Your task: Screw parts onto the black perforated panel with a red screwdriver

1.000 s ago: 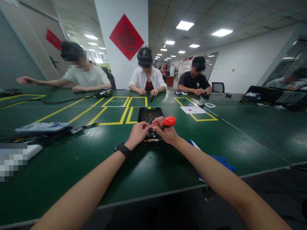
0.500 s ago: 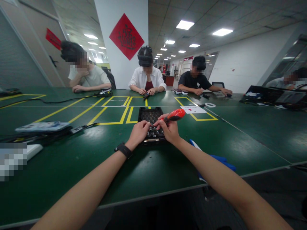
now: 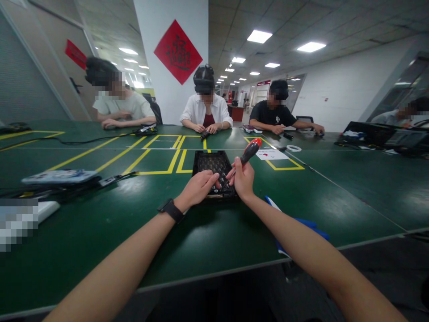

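An open black case (image 3: pixel 219 162) with rows of small shiny pieces lies on the green table in front of me. My right hand (image 3: pixel 243 179) grips a screwdriver (image 3: pixel 250 152) with a red and black handle, at the case's right side. Its handle leans up and right, and its thin shaft slants down into the case. My left hand (image 3: pixel 200 187) reaches over the case's near left edge, fingers bent and close to the shaft's lower end. Whatever lies between those fingertips is too small or hidden to make out.
Blue and white gloves (image 3: pixel 304 222) lie right of my forearm. A stack with a light blue top (image 3: pixel 60 176) and cables sits left. Beyond are a paper sheet (image 3: pixel 272 154), a tape roll (image 3: pixel 294 148), yellow tape lines and several seated people. The table's front edge runs below my arms.
My right hand has tipped the screwdriver more upright and shifted slightly right. My left hand has turned flatter over the case, and the two hands have moved a little apart.
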The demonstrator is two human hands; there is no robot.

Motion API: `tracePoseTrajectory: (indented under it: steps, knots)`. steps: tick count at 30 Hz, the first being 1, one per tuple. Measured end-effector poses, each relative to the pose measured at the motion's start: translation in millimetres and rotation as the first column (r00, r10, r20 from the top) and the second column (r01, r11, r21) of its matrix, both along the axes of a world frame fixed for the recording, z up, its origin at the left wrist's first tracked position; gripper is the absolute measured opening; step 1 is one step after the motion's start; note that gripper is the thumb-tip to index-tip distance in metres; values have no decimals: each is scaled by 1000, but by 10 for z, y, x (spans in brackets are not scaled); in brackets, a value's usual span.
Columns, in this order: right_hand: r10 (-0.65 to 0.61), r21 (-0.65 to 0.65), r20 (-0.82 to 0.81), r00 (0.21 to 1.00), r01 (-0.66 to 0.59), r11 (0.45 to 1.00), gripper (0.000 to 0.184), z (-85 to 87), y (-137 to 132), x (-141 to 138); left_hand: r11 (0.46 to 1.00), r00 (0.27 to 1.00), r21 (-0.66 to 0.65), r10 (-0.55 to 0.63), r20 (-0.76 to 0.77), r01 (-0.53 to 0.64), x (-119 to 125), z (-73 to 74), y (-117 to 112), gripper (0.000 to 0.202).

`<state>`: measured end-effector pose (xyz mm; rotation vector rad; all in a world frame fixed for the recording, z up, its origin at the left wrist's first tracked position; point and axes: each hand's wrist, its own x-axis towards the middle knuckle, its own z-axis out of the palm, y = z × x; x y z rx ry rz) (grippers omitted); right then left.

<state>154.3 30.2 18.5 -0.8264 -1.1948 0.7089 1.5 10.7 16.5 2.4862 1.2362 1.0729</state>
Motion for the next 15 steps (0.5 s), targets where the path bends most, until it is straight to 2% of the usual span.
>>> tracePoseTrajectory:
  steps: [15]
  knots:
    - [2, 25, 88, 996, -4, 1000, 37, -20, -1, 6, 998, 997, -54, -17, -73, 13, 13, -2, -9, 59]
